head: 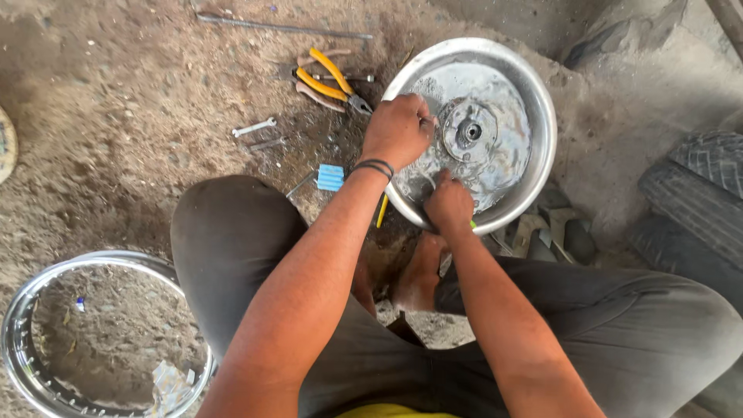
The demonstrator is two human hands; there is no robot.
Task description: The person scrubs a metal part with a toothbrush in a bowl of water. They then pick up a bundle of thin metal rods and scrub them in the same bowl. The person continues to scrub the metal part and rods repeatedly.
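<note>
A round metal basin (542,101) sits on the dirt floor ahead of my knees, with grey liquid in it. A metal wheel hub (470,131) lies in the liquid near the middle. My left hand (397,130) reaches over the basin's left rim, fingers closed at the hub's left edge. My right hand (448,203) is at the near rim, fingers closed and dipped in the liquid just below the hub. Whether either hand holds something small is hidden by the fingers.
Yellow-handled pliers (331,83) and a second pair lie left of the basin, with a small spanner (254,128) and a blue block (330,177) nearby. A shiny wheel rim (23,310) lies at lower left. Tyres (696,193) are stacked at the right.
</note>
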